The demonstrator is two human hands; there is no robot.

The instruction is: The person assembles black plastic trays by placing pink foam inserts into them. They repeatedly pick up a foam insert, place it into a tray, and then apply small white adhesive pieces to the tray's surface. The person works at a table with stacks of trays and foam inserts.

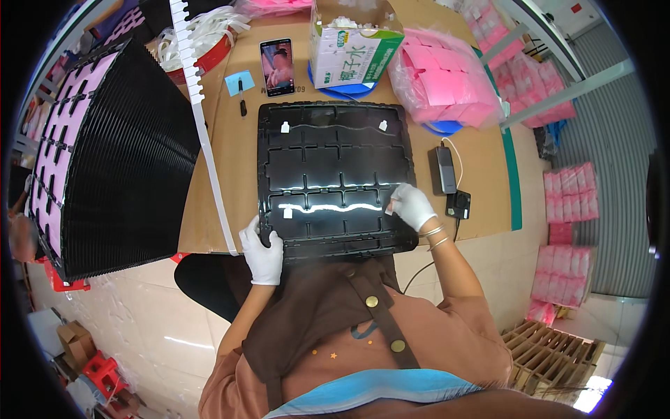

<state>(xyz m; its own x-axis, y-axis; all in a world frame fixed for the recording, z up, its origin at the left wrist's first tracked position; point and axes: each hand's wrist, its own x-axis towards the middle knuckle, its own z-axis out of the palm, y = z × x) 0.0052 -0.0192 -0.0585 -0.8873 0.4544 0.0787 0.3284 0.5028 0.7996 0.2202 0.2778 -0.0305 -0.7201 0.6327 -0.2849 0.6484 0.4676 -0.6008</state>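
A black plastic tray point(321, 164) with shallow compartments lies in front of me. My left hand point(263, 255), in a white glove, holds its near left corner, thumb and forefinger apart around the edge. My gloved right hand point(414, 208) is over the tray's right side, fingertips pinching a small pale tag point(389, 208), partly hidden. A wavy, shining white line runs from near there to a white tag point(288, 212) on the left. In the far row a thin wavy strand links two white tags, one left point(285, 128) and one right point(383, 126).
Behind the tray are a phone point(278, 66), a black pen point(242, 98) on blue paper and a carton point(352, 52). Pink packs in clear plastic point(447, 77) lie far right; a black device point(442, 170) with a cable sits nearer. A tall stack of black trays point(132, 167) stands left, beside a notched white strip point(202, 126).
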